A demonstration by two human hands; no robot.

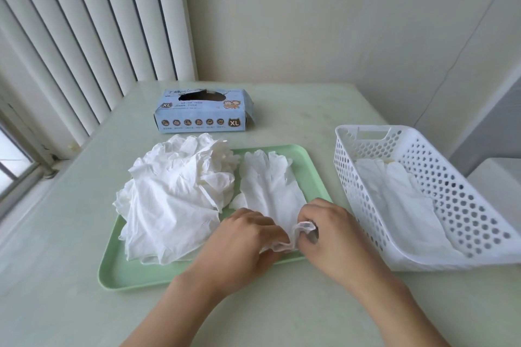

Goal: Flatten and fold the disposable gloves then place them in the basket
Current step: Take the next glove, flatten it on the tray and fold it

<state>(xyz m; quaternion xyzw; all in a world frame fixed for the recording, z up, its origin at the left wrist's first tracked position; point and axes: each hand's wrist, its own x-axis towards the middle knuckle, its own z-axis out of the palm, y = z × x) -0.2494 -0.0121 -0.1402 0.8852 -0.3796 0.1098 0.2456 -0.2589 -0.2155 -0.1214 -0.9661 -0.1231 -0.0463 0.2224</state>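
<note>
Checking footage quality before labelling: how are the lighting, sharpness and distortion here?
Head view: soft, even daylight, faint shadows, no glare; wide-angle bending curves the blinds and basket; white glove pile lacks detail; both hands, left hand, right hand, are reasonably sharp.

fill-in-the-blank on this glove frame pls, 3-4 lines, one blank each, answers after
1. Both hands, the left hand and right hand, pinch the cuff of the flat glove lying on the ____ tray.
2. The crumpled glove pile sits on the tray's ____ side.
3. The white basket already holds ____.
4. The blue box is marked size ____.

Answers: green; left; gloves; XL
</note>
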